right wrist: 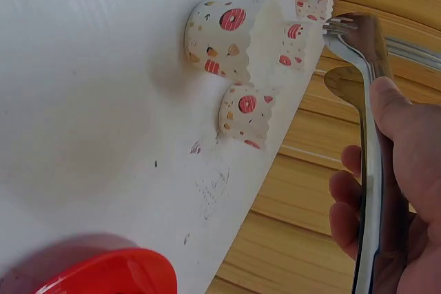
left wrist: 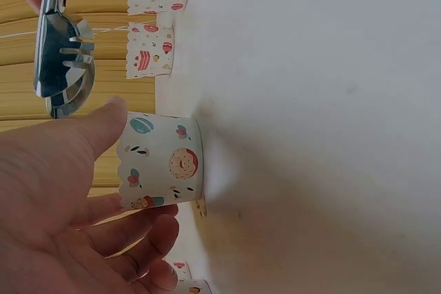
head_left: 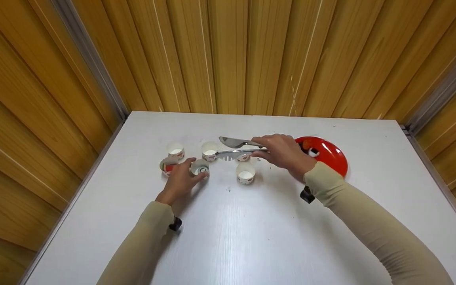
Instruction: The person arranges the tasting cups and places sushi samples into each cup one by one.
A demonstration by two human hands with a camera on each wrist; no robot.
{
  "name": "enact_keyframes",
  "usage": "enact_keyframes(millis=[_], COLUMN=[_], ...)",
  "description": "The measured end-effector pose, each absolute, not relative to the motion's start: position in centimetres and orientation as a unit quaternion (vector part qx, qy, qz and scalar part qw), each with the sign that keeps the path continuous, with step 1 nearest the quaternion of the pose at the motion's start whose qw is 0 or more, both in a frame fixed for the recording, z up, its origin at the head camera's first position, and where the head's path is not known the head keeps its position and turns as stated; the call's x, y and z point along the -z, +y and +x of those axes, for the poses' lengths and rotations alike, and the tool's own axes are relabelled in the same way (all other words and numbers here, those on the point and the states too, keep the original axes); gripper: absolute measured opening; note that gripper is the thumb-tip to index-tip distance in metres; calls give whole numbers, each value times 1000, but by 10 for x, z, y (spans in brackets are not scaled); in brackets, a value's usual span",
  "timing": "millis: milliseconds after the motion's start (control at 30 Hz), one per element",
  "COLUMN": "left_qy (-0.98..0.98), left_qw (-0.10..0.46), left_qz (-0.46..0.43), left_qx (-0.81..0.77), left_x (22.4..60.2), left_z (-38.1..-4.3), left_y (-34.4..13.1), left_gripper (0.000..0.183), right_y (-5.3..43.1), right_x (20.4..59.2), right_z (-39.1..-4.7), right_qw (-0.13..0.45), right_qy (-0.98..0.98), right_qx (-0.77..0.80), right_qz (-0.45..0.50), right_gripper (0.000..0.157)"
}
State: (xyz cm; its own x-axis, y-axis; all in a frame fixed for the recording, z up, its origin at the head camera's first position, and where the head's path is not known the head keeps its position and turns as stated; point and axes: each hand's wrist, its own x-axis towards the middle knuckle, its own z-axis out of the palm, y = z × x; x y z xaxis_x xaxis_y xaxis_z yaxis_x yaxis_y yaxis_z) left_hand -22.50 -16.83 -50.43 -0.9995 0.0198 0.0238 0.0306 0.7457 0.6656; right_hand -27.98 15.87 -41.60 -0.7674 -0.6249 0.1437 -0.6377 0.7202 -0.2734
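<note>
My left hand (head_left: 179, 178) grips a white paper baking cup (left wrist: 162, 160) printed with doughnuts, thumb on one side and fingers on the other. A small dark-and-white piece shows inside that cup in the head view. In my right hand (head_left: 285, 152) is a pair of metal serving tongs (head_left: 234, 143), one end pronged like a fork, the other spoon-shaped. Their tips are apart with nothing visible between them, above the paper cups at the back. Just left of my left hand stands another cup (head_left: 168, 168) with a red-and-green piece in it.
More paper cups stand on the white table (head_left: 228, 229): one at back left (head_left: 175, 151), one at back middle (head_left: 209, 153), one nearer the front (head_left: 246, 177). A red plate (head_left: 337, 158) with small food-like pieces lies behind my right wrist. Wood-patterned walls (head_left: 228, 59) surround the table.
</note>
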Motion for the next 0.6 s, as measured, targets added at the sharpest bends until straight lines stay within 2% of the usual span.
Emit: enact_keyframes(millis=[467,600], left_qy=[-935,-935], left_qw=[75,108], left_qz=[-51,-77], left_qx=[343,328], left_x=[497,495], left_z=[-223,-223], left_y=[-163,-156], left_gripper=[66,65], right_y=[219,233], right_x=[415,416], right_z=[-282,-281], right_qw=[42,56], right_qy=[-935,-942], right_qx=[-176,-160], right_qz=[304,288], right_gripper=[47,43])
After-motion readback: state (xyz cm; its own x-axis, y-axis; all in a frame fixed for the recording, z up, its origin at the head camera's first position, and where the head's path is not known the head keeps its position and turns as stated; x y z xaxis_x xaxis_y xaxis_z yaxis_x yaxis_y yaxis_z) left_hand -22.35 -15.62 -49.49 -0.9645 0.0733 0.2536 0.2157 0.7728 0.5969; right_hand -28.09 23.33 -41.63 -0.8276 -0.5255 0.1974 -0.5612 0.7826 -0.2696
